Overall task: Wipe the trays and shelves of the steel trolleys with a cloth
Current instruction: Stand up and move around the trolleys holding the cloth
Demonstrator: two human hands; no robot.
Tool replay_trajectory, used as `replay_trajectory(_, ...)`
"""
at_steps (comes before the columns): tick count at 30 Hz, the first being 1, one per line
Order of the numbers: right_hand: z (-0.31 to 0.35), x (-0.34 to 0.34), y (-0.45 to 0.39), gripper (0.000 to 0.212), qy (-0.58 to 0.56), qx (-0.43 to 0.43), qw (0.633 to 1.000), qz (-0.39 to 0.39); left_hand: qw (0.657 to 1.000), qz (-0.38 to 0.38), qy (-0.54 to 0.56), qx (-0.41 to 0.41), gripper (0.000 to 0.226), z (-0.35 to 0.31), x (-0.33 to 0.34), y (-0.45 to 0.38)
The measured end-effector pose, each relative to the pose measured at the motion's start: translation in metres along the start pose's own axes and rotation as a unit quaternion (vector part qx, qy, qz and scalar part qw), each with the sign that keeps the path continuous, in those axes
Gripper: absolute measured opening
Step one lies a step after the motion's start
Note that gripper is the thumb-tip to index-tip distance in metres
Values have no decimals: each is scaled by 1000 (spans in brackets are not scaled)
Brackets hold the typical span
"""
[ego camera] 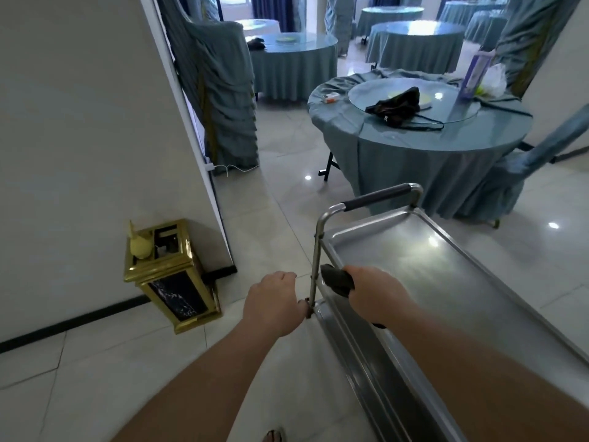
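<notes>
A steel trolley stands at the lower right, its shiny top tray [424, 269] running from the near corner to the far handle [379, 196], which has a black grip. My right hand [376, 293] grips a dark cloth [336, 279] at the tray's near left edge. My left hand [272, 303] is loosely curled beside the trolley's upright post [314, 272], fingers at the lower shelf rim [331, 323]; whether it holds the post is hidden. The lower shelf shows only as a strip below the tray.
A gold bin [169, 275] stands against the white wall at left. A round table [424, 129] with blue cloth, a glass turntable and a black bag sits just beyond the trolley. A covered chair [526, 167] is at right. Tiled floor lies left of the trolley.
</notes>
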State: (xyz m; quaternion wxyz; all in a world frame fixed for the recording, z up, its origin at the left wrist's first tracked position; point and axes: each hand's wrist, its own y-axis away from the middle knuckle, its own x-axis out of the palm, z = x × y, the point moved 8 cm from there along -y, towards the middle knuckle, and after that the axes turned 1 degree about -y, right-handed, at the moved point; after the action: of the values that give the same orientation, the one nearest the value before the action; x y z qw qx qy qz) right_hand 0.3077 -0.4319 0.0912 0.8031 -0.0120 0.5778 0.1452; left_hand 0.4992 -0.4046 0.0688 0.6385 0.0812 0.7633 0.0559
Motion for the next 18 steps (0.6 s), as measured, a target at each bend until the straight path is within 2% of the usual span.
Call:
replay_trajectory(9,12,11,-89,24,-46,88,995,14,998,25,-23,59,62,49,-19,-115)
replay_trajectory(18,-56,8,-166,18,-77,154,985,-1,991,59,-21,116,58,19,-3,-223)
